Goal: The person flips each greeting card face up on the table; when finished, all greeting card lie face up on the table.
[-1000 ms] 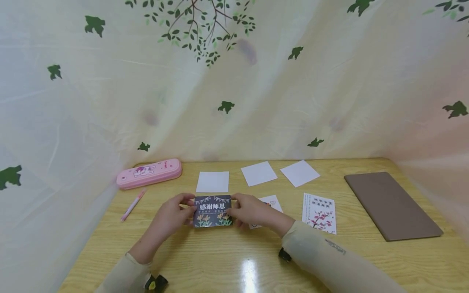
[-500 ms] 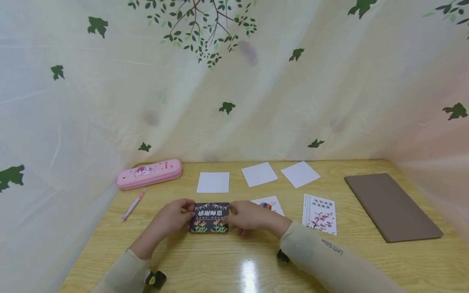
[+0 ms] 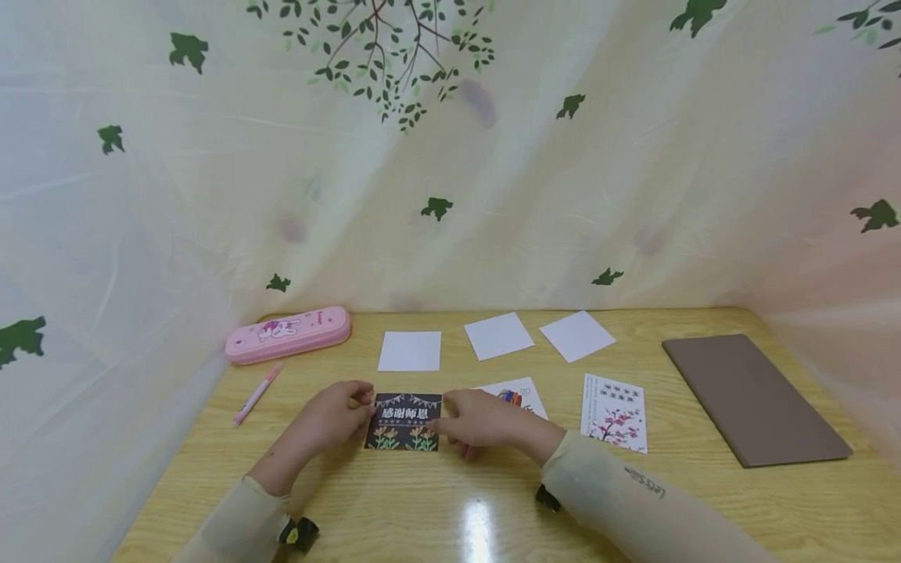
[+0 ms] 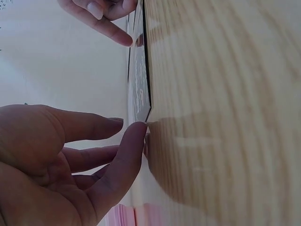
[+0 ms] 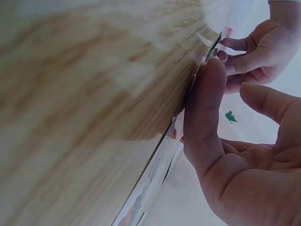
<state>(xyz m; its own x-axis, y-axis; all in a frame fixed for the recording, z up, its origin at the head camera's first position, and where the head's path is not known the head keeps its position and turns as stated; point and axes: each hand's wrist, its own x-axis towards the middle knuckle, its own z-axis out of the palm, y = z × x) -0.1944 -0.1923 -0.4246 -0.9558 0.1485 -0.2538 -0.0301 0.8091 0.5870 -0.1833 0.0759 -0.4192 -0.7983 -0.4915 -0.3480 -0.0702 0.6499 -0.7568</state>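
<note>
My fingers (image 4: 128, 157), loosely parted at both ends of the dark card (image 3: 401, 424), could skew it by pushing unevenly

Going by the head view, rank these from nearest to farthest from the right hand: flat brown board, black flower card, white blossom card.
1. Black flower card: right at the fingertips of the right hand, on its left.
2. White blossom card: off to the hand's right.
3. Flat brown board: farthest right, beyond the blossom card.

The right hand (image 3: 482, 418) hides part of a picture card (image 3: 519, 391) (its lower-left corner).
</note>
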